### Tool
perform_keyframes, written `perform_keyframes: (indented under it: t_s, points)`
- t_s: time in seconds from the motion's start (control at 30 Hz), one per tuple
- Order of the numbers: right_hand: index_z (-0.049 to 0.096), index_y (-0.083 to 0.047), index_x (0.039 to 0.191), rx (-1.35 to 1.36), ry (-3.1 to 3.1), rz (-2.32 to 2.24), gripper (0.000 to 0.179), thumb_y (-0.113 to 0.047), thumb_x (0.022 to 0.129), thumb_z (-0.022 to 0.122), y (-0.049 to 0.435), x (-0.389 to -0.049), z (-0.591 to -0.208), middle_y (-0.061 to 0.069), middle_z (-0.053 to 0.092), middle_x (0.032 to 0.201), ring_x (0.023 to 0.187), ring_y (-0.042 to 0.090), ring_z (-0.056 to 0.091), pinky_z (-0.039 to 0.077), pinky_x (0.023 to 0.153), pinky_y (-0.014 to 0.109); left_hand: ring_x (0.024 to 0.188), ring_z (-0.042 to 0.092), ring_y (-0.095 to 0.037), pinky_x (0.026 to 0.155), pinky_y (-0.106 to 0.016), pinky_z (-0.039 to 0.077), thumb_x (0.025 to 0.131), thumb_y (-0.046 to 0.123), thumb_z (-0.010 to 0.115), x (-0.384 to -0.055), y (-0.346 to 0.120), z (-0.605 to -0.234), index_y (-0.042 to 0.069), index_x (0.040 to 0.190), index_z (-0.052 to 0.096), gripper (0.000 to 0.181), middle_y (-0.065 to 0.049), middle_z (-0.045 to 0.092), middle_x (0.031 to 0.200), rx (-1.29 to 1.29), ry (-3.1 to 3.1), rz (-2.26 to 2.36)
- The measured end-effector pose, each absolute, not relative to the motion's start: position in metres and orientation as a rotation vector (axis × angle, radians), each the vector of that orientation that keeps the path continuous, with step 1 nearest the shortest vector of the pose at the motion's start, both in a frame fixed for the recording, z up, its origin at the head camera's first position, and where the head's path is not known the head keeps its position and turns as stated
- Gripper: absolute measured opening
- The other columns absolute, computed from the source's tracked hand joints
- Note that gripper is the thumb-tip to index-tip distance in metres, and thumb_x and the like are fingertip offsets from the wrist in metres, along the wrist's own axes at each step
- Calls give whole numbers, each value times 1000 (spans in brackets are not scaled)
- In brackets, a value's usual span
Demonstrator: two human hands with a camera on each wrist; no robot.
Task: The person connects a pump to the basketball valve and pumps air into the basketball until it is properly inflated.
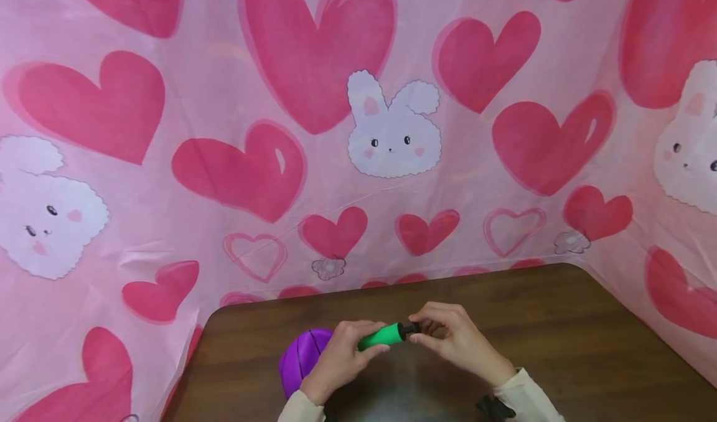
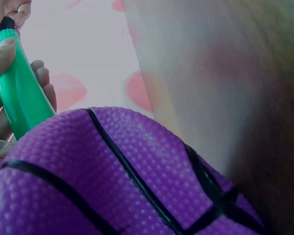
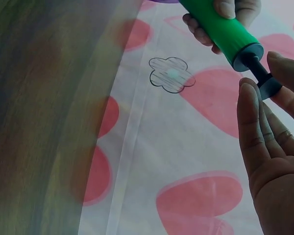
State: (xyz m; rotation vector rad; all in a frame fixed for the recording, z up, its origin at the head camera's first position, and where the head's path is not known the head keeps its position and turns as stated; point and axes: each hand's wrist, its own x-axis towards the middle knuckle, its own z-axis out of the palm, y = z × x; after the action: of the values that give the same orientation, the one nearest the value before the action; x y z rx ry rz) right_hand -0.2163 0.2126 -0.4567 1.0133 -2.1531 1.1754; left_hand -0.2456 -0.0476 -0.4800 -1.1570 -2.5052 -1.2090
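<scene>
A green hand pump (image 1: 386,336) with a black end cap is held above the table, tilted slightly up to the right. My left hand (image 1: 343,355) grips its green barrel, thumb along the near side. At the other end, my right hand (image 1: 460,341) pinches the small black handle (image 3: 269,87) between thumb and fingers; a short length of black rod shows between cap and handle. Beside the left hand is a purple ball (image 1: 302,355) with black lines, partly hidden by that hand. In the left wrist view the pebbled ball (image 2: 103,161) covers the pump's lower end, so any joining is hidden.
The dark brown wooden table (image 1: 582,322) has rounded far corners. A pink cloth (image 1: 426,11) printed with hearts and rabbit faces hangs behind it and at both sides. Something black (image 1: 494,407) sits at the right wrist.
</scene>
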Motion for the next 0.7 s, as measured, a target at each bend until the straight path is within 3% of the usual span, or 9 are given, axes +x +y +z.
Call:
perform_keyframes:
  t_s: [0.27, 0.53, 0.7]
  points:
    - [74, -15, 108, 1038, -2177, 1126, 34, -3, 79, 88, 218, -215, -450, -1, 74, 90, 73, 3, 67, 59, 63, 26, 92, 68, -1, 81, -21, 56, 95, 28, 76, -246, -48, -479, 17, 125, 76, 32, 2, 79, 111, -1182, -2495, -1206]
    - [74, -15, 110, 1008, -2160, 1092, 37, -1, 79, 88, 234, -216, -438, 0, 76, 91, 72, 5, 69, 58, 67, 20, 93, 70, -4, 82, -25, 58, 94, 21, 78, -247, -50, -482, 16, 123, 76, 30, 2, 79, 110, -1144, -2454, -1189]
    - [74, -16, 109, 980, -2133, 1068, 41, 4, 75, 88, 247, -215, -431, -1, 75, 89, 72, 4, 69, 57, 66, 19, 92, 69, -3, 82, -24, 58, 96, 31, 74, -248, -52, -481, 17, 123, 76, 30, 3, 79, 110, -1147, -2455, -1196]
